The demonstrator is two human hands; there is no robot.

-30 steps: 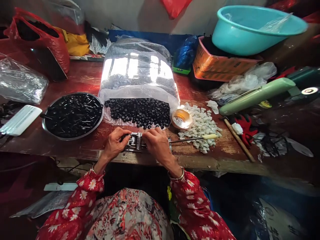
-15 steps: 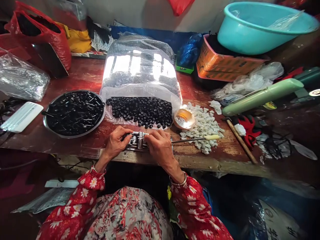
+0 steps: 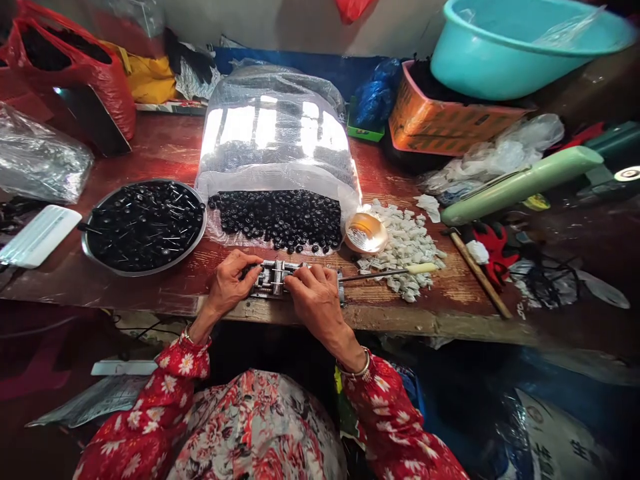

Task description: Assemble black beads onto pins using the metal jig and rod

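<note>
A small metal jig [image 3: 274, 280] with rails and a raised centre block lies at the front edge of the table, between my hands. At its left end my left hand [image 3: 231, 285] is closed, thumb and forefinger pinching a small black piece [image 3: 247, 271]. Bent over the right part of the jig, my right hand [image 3: 317, 293] has its fingertips pressed together beside the centre block; what they grip is hidden. Thin pins show across the block. A rod with a pale handle [image 3: 421, 268] extends rightward from the jig.
Left stands a bowl [image 3: 86, 248] of black pieces with metal pins. Behind the jig, a clear bag [image 3: 280, 175] spills black round parts [image 3: 285, 217]. Rightward are a small cup of pins [image 3: 381, 239], whitish pieces [image 3: 410, 247], a hammer [image 3: 480, 273] and a green tube [image 3: 523, 187].
My right hand has shifted slightly left along the jig, its fingertips closer to the centre block. My left hand keeps its pinch at the left end. The whole view has moved slightly.
</note>
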